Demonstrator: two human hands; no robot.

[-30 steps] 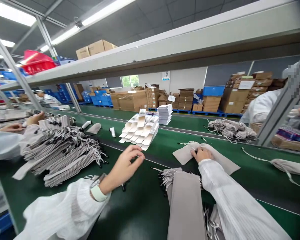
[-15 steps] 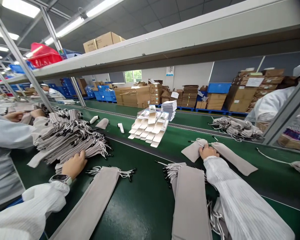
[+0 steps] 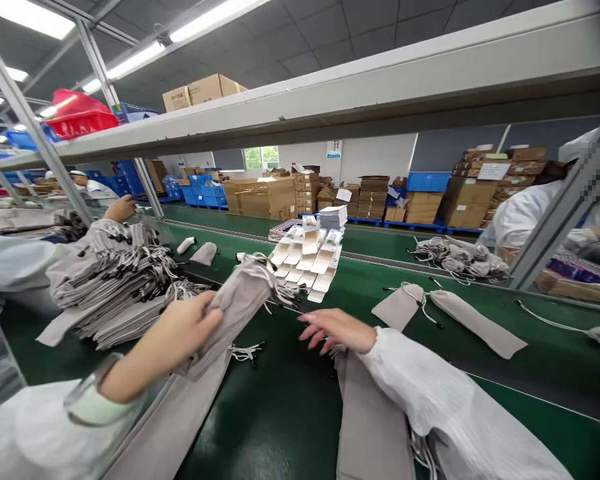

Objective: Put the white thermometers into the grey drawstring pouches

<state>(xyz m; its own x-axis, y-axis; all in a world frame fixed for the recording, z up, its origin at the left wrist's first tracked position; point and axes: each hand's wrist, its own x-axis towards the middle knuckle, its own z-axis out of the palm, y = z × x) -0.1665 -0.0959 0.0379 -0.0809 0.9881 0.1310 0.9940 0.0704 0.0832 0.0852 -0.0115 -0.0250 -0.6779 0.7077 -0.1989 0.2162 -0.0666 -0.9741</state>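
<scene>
My left hand is closed around a bundle of grey drawstring pouches, raised over the green belt with the corded ends pointing right. Fingers apart and holding nothing, my right hand hovers above the corded end of a stack of long grey pouches. Another long pouch stack lies below my left forearm, partly covered by it. To the left is a big heap of grey pouches with dark cord ends. Two single pouches, a short one and a long one, lie on the right.
Open white cartons are piled beyond my hands. A white shelf crosses overhead, with a metal post at right. A co-worker's sleeve reaches in at left; another person sits across the belt.
My left hand has lifted a bundle of pouches from the heap and carried it right. My right hand has left the short pouch and moved left, fingers spread. The co-worker's hand at left has risen.
</scene>
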